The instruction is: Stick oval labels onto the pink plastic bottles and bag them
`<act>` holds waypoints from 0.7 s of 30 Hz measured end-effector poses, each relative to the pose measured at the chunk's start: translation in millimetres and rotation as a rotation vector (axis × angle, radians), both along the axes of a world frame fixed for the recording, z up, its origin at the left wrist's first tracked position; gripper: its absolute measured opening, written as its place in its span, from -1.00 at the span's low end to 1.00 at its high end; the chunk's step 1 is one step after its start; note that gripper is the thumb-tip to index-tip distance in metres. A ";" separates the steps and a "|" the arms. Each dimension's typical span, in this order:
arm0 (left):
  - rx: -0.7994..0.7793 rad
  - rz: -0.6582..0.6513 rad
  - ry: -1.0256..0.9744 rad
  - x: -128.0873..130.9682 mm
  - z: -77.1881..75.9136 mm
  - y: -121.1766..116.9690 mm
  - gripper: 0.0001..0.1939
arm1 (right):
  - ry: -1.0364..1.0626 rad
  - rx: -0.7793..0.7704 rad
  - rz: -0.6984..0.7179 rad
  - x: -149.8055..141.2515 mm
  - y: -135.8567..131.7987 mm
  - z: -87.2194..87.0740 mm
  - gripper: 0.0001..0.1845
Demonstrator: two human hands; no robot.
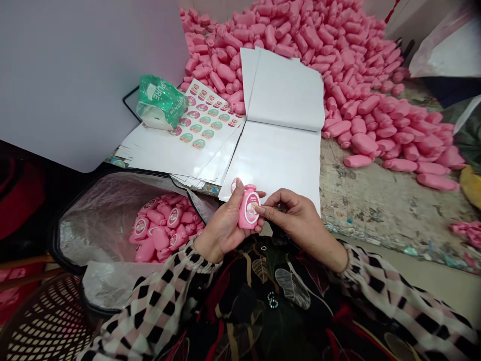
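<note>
My left hand [225, 220] is closed around a small pink plastic bottle [244, 218], held upright over the near edge of the white sheets. An oval "BABY" sticker [253, 198] covers its front. My right hand [296, 218] reaches in from the right with fingers curled, its thumb tip on the sticker. Another pink-and-white sticker [234, 186] shows by my left thumb. White backing paper [280, 155] lies below, its upper sheets folded back. To the left rests a sheet of pink and green stickers [210, 120].
A large heap of pink bottles [300, 30] covers the back of the worn table [338, 195]. A green plastic packet [160, 103] sits on the sticker sheets. At lower left, a plastic-lined bag [101, 220] holds labelled bottles [161, 225], with a brown basket [45, 321] beside it.
</note>
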State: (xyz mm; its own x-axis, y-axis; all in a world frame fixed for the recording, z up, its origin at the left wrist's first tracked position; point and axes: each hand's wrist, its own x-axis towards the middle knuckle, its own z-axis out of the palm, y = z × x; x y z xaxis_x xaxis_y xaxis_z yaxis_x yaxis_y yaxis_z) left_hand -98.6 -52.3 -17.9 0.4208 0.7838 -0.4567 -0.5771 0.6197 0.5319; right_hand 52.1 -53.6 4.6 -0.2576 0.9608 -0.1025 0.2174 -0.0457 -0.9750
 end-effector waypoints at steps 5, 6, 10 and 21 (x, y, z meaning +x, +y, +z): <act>-0.003 -0.013 -0.002 1.6 0.7 0.9 -0.43 | -0.041 0.044 0.002 1.7 -0.1 -4.8 -0.80; -0.011 -0.015 -0.002 2.0 1.0 1.0 -0.43 | -0.053 0.057 0.004 2.3 -0.2 -6.2 -0.80; 0.002 -0.011 -0.012 2.4 1.0 0.7 -0.43 | -0.085 0.082 0.016 3.5 -1.4 -9.9 -0.81; 0.253 -0.186 0.125 -10.3 4.5 -8.4 -0.51 | -0.737 0.477 0.022 17.3 -2.4 2.1 -0.74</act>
